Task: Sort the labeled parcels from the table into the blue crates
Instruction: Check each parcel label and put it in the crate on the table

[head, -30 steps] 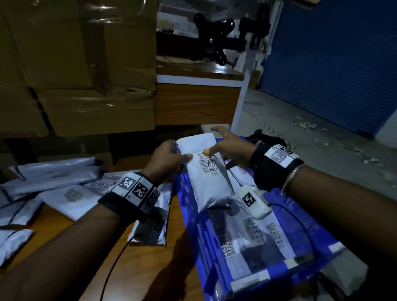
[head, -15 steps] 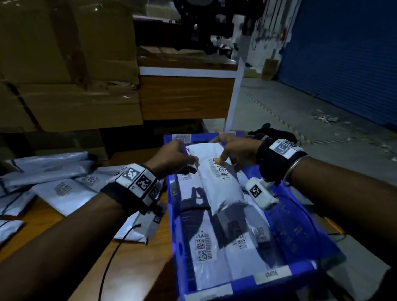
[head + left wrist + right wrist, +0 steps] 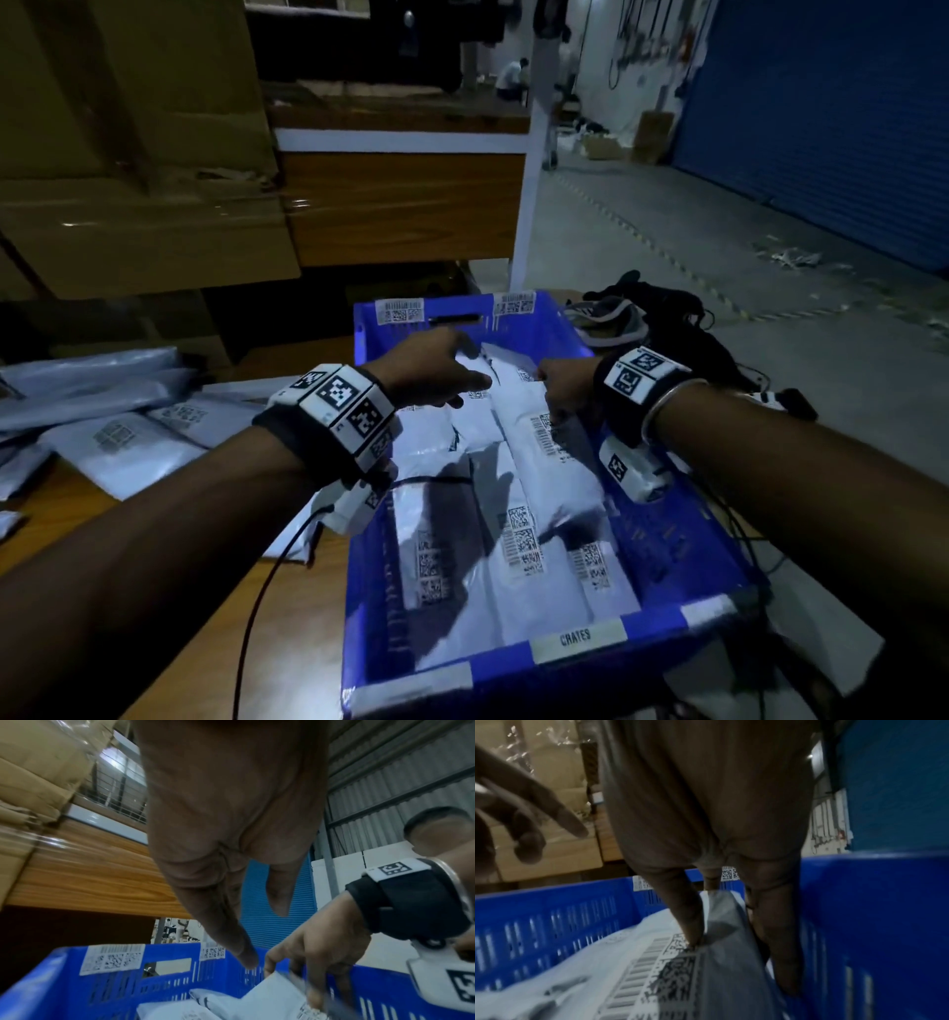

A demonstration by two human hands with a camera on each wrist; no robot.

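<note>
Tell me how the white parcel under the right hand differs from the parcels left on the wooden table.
The white labelled plastic parcel lies inside the blue plastic crate, with the right hand on it; the grey-white parcels on the wooden table lie outside it, untouched. Both are flat, labelled mailers.

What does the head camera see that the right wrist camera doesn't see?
Only the head view shows the wooden table with more white plastic parcels lying on it, the white "CRATES" tape label on the crate's near rim, and shoes on the floor.

Only the right wrist view shows up close the right hand's fingers pinching the white labelled parcel by its edge.

Both show the blue plastic crate, that parcel lying in it, and the left hand with straight fingers nearby.
</note>
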